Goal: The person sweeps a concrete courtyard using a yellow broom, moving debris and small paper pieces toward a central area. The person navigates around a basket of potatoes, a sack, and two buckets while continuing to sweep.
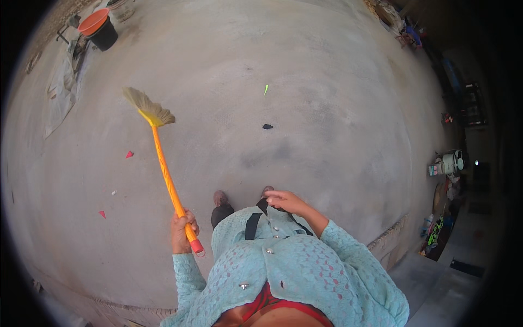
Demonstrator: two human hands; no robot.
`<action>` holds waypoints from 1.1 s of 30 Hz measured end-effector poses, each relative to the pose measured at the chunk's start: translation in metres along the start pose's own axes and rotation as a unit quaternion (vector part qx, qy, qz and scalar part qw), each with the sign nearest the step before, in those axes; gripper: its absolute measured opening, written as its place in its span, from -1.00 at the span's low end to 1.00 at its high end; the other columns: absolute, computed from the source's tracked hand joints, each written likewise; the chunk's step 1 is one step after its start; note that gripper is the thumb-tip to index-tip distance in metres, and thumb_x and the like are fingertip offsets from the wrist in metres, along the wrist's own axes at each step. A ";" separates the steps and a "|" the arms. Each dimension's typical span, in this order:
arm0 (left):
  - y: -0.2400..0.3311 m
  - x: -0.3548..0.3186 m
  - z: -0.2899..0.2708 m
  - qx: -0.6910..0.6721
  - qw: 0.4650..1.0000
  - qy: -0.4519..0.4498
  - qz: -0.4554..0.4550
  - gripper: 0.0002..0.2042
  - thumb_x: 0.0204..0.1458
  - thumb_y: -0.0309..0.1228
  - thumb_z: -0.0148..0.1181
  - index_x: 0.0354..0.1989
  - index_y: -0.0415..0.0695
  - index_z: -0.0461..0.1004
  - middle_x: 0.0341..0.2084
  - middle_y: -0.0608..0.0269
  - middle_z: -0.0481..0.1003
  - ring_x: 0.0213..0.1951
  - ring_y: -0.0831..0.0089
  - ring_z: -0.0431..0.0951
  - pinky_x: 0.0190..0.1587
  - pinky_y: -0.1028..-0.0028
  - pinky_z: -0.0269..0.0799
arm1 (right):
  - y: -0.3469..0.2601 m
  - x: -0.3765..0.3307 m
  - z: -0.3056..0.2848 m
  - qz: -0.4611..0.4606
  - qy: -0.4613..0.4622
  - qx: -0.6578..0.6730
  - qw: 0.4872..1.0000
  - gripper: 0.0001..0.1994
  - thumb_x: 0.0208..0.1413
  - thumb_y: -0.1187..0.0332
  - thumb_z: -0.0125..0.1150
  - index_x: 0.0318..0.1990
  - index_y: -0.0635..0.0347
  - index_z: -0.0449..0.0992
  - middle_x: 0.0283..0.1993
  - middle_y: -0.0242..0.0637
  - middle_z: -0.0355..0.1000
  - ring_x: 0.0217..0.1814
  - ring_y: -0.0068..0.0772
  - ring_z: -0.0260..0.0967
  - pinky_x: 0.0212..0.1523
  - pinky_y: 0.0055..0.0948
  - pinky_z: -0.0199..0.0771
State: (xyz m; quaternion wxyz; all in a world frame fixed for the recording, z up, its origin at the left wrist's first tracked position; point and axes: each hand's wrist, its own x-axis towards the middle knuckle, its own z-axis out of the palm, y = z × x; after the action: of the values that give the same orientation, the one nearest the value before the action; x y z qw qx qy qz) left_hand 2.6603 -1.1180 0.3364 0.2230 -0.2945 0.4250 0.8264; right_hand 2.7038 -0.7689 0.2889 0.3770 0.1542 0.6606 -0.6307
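Observation:
My left hand [182,231] grips the lower end of a broom's orange handle [166,174], near its red end cap. The broom reaches forward and left, and its straw-coloured bristle head [147,107] rests on the grey concrete floor [305,65]. My right hand [286,201] is held in front of my chest with loosely curled fingers, touching a black strap on my light blue knitted top; it holds nothing that I can make out. Both my shoes show just ahead of my body.
Small litter lies on the floor: red scraps [129,155] at the left, a black scrap [267,126] and a green sliver [266,89] ahead. A black bucket with an orange basin [98,27] stands far left. Clutter lines the right edge [447,163].

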 end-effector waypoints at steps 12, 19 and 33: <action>-0.074 0.102 0.284 0.190 0.917 -0.297 -0.184 -0.83 -0.14 -0.40 -0.03 -0.36 -0.18 0.23 -0.66 0.28 0.28 -0.76 0.51 0.31 -0.75 0.59 0.24 | -0.100 0.062 -0.098 -0.106 0.072 0.392 0.911 -0.69 -0.11 0.28 0.13 -0.24 0.26 0.28 -0.32 -0.16 0.38 -0.24 -0.40 0.34 -0.24 -0.50 0.36; -0.126 0.143 0.343 0.255 0.915 -0.216 -0.224 -0.58 0.03 -0.12 -0.14 -0.11 -0.25 0.28 -0.63 0.28 0.35 -0.59 0.48 0.43 -0.53 0.58 0.35 | -0.010 0.020 -0.325 -0.092 0.296 0.524 0.794 -0.79 -0.20 0.53 0.06 -0.32 0.19 0.29 -0.40 -0.17 0.41 -0.45 -0.42 0.40 -0.35 -0.43 0.45; -0.208 0.123 0.191 0.448 0.855 0.016 -0.259 -0.72 -0.08 -0.42 -0.03 -0.18 -0.26 0.32 -0.58 0.25 0.40 -0.60 0.49 0.46 -0.60 0.57 0.38 | 0.162 0.065 -0.544 0.125 0.404 0.365 0.829 -0.47 -0.12 0.60 -0.12 0.06 0.02 -0.02 -0.58 -0.31 0.18 -0.67 -0.51 0.15 -0.71 -0.53 0.27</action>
State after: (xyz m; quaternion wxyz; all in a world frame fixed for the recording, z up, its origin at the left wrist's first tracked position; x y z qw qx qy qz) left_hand 2.6433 -0.8323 0.2232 0.5302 -0.2749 0.6613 0.4539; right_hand 2.6054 -0.2451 0.0849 0.0683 0.6030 0.4506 -0.6548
